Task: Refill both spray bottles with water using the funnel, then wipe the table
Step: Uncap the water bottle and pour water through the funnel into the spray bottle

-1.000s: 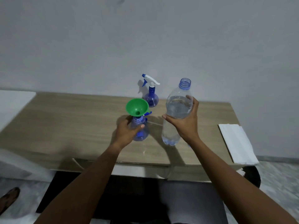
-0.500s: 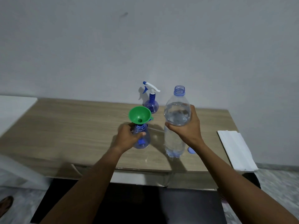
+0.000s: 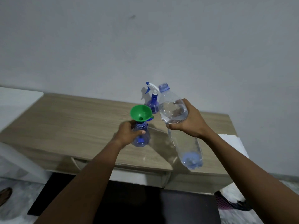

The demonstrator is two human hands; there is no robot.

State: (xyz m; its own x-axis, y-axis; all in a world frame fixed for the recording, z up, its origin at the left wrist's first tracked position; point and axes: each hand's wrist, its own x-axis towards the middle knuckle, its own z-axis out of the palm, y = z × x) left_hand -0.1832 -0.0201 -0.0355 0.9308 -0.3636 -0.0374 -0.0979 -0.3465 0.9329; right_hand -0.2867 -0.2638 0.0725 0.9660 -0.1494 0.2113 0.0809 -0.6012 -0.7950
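Plain grey wall (image 3: 145, 38) behind a light wooden table (image 3: 64, 120) — speckled pale floor (image 3: 13, 207), dim light

A single view is supplied, taken by a wide-angle camera worn on the person's head. The scene is looked at forward and downward, from a point above and in front of the near edge of the surface (image 3: 64, 120). Both forearms (image 3: 90, 175) are seen entering from the bottom edge. The left grip (image 3: 127, 135) and right grip (image 3: 189, 123) are framed near the centre, close to the lens. The upper half is filled by the wall (image 3: 145, 46) behind the surface, whose far edge is seen slanted, lower at the right. The floor (image 3: 16, 199) is caught in the lower corners.
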